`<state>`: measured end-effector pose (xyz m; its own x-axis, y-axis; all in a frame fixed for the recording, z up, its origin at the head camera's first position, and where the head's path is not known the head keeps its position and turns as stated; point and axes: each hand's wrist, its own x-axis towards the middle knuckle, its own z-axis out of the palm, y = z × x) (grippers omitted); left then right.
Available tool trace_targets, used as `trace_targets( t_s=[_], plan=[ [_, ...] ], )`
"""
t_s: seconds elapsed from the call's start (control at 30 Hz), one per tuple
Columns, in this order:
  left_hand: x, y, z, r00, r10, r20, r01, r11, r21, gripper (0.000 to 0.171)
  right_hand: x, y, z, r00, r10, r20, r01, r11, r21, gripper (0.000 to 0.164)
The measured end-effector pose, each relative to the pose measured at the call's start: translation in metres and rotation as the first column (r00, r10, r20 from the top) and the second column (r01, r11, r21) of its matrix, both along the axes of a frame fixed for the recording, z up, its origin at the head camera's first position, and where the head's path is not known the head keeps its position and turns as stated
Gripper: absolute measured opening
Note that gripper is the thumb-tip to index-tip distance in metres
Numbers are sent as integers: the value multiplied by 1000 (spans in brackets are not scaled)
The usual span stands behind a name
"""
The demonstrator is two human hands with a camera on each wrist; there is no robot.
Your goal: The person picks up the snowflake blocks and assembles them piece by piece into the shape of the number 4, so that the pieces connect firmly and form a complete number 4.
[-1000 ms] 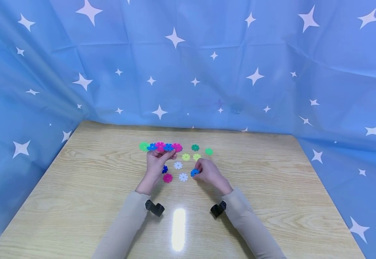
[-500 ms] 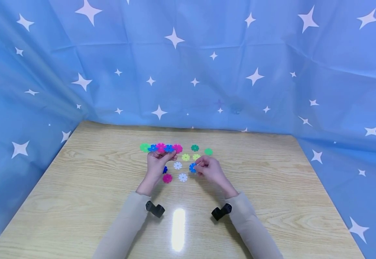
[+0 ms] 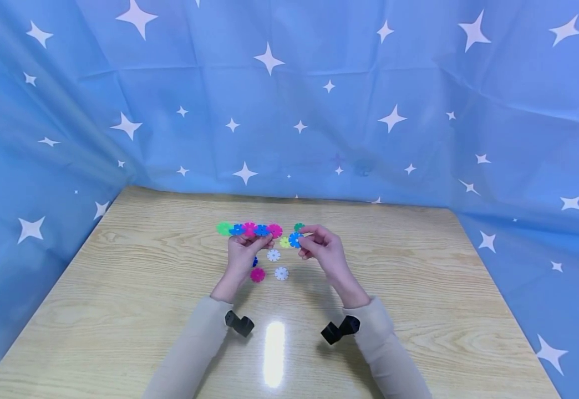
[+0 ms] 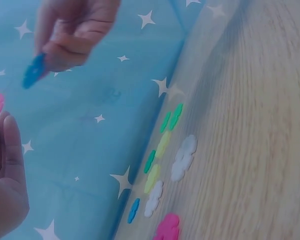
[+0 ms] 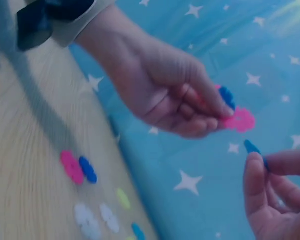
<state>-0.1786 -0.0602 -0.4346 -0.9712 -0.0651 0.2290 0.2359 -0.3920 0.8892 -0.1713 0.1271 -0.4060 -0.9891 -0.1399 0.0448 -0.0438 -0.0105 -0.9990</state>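
Note:
My left hand (image 3: pixel 241 255) pinches a row of interlocking notched discs (image 3: pixel 249 227) from below, near its right end. The row runs green, blue, pink, blue, pink from left to right. In my right hand (image 3: pixel 327 254), thumb and fingers pinch a single blue notched disc (image 3: pixel 293 236), a short gap to the right of the row's pink end. The right wrist view shows that pink end disc (image 5: pixel 242 120) above and left of the blue disc (image 5: pixel 250 146), the two apart. Both hands are raised over the table.
Loose discs lie on the wooden table (image 3: pixel 169 332): white ones (image 3: pixel 282 273), a pink one (image 3: pixel 257 275), a dark blue one (image 3: pixel 255 261) partly behind my left hand, a yellow one (image 3: pixel 284 242) and a dark green one (image 3: pixel 298 226). A starred blue cloth (image 3: pixel 289 144) hangs behind.
My right hand has lifted the blue disc from beside the white discs up and slightly left, closer to the row's pink end. My left hand and the row have barely moved.

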Motion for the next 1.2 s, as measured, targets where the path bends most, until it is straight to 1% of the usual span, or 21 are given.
trace_targets(
  t_s=[0.1, 0.27, 0.5, 0.73, 0.97, 1.1, 1.2],
  plan=[
    [1, 1, 0, 1000, 1, -9, -1, 1000, -7, 31, 2, -4, 4, 1000, -3, -10, 2, 999, -50, 23],
    [1, 3, -1, 999, -1, -33, 1, 1000, 7, 32, 2, -11, 7, 1000, -21, -21, 19, 997, -80, 24],
    [1, 4, -2, 1000, -6, -6, 6, 1000, 12, 33, 2, -16, 7, 997, -71, 5, 71, 989, -129, 21],
    [1, 4, -2, 1000, -4, -15, 4, 1000, 12, 34, 2, -18, 7, 997, -79, 27, 82, 983, -162, 21],
    [2, 3, -1, 999, -9, -43, 9, 1000, -12, 34, 3, -19, 9, 998, -60, 29, 64, 982, -175, 22],
    [2, 3, -2, 999, -8, -46, 7, 1000, -29, 31, 2, -19, 11, 996, -68, 56, 77, 981, -179, 22],
    [3, 3, -3, 1000, 3, -27, -4, 999, -51, 23, 1, -19, 12, 992, -78, 97, 95, 977, -190, 21]
  ],
)
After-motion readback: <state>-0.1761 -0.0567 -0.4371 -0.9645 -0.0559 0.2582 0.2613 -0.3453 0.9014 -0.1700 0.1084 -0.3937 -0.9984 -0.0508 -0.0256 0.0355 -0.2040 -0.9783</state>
